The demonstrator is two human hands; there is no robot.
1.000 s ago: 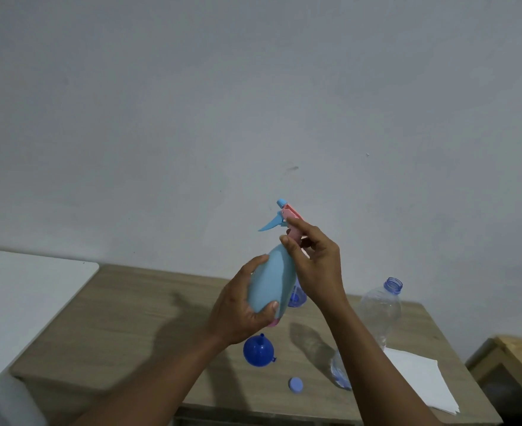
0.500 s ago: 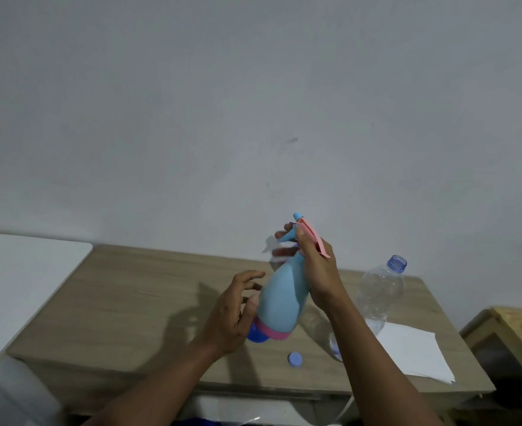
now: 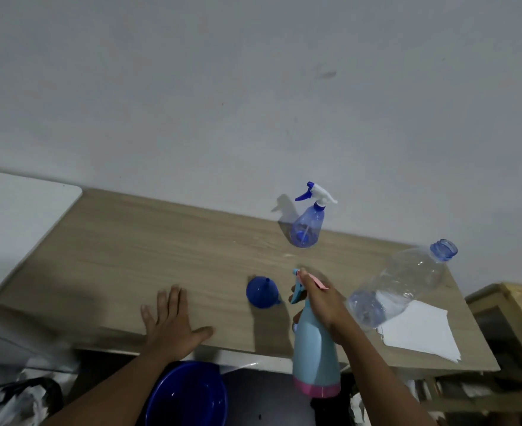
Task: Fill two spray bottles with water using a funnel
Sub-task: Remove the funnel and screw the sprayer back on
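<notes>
My right hand (image 3: 319, 299) grips the trigger head of a light blue spray bottle (image 3: 314, 352) with a pink base, holding it upright in the air in front of the table's near edge. My left hand (image 3: 173, 321) lies flat and open on the wooden table (image 3: 130, 256), fingers spread. A dark blue funnel (image 3: 261, 292) rests on the table between my hands. A clear blue spray bottle (image 3: 307, 226) with a white and blue trigger stands at the back by the wall. A clear water bottle (image 3: 398, 287) without its cap stands to the right, with a little water at the bottom.
A stack of white paper napkins (image 3: 416, 330) lies at the table's right front, beside the water bottle. A dark blue basin (image 3: 189, 395) sits below the table's near edge. A wooden rack (image 3: 508, 327) stands to the right, and a white surface (image 3: 13, 219) adjoins on the left.
My left hand let go of the light blue bottle and went down flat on the table. My right hand lowered the bottle to the table's near edge. The view tilted down.
</notes>
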